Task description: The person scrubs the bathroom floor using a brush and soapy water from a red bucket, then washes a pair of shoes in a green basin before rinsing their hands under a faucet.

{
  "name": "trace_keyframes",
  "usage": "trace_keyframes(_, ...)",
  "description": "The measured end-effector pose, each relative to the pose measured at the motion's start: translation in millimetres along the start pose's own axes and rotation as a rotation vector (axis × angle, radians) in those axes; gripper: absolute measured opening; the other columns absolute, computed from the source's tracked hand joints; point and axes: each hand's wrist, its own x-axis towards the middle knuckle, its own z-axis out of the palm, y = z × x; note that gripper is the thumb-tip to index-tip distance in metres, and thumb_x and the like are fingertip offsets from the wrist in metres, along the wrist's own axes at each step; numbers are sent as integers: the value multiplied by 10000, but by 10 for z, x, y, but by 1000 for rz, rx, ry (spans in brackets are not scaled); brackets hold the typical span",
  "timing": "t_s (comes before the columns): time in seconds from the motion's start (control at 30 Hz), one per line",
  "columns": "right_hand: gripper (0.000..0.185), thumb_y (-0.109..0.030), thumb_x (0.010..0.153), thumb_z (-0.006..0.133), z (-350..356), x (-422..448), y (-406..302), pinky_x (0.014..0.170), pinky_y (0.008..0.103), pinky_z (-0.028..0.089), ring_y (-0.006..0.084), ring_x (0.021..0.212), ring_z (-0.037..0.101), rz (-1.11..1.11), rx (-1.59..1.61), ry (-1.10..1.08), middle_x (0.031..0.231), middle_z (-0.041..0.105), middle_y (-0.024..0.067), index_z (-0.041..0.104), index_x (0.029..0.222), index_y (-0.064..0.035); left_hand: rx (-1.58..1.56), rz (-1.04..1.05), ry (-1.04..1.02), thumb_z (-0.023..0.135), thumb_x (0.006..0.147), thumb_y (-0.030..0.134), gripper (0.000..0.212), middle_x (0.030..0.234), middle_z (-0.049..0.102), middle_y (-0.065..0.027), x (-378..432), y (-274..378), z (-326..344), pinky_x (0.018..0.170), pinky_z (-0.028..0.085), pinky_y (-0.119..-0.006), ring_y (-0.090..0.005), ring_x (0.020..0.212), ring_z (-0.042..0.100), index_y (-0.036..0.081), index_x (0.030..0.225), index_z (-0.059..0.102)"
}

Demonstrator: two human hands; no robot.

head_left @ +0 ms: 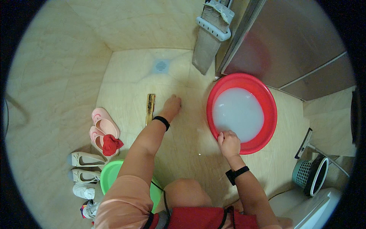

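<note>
My right hand [229, 142] grips the near-left rim of a round red plastic basin [270, 114]. Cloudy whitish liquid [238, 114] fills its bottom. My left hand [172, 106] is low over the tiled floor, left of the basin and apart from it. Its fingers are curled, and whether they hold anything is hidden. Just left of that hand lies a narrow wooden bar [150, 107] with dark marks, perhaps a brush. Black bands circle both wrists.
Pink clogs [104, 121], one with a red cloth [111, 145] on it, and pale flat shoes [87, 159] line the left wall. A green basin [111, 173] is partly under my left arm. A flat mop [206, 51] leans near the cabinet [286, 43]. A floor drain [161, 66] lies ahead.
</note>
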Motion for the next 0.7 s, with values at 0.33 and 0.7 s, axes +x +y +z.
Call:
trace_keyframes(0.33,235,-226,835,550,-31,4,8,639,454,520,351,706,626,-3,4,12,765,639,179,667,789,-28,-417,-19,-78,657,808,124,100,732,660,-82,-179,-116,-591,672,485,-323,-186,739,600,34,781,691)
trace_keyframes(0.7,169,-133,724,704,-482,298,-627,688,426,441,319,782,550,-314,359,375,795,550,121,646,862,-55,-824,-145,-213,698,824,107,74,757,632,20,-914,691,-1426,647,439,-225,-70,702,531,41,801,677)
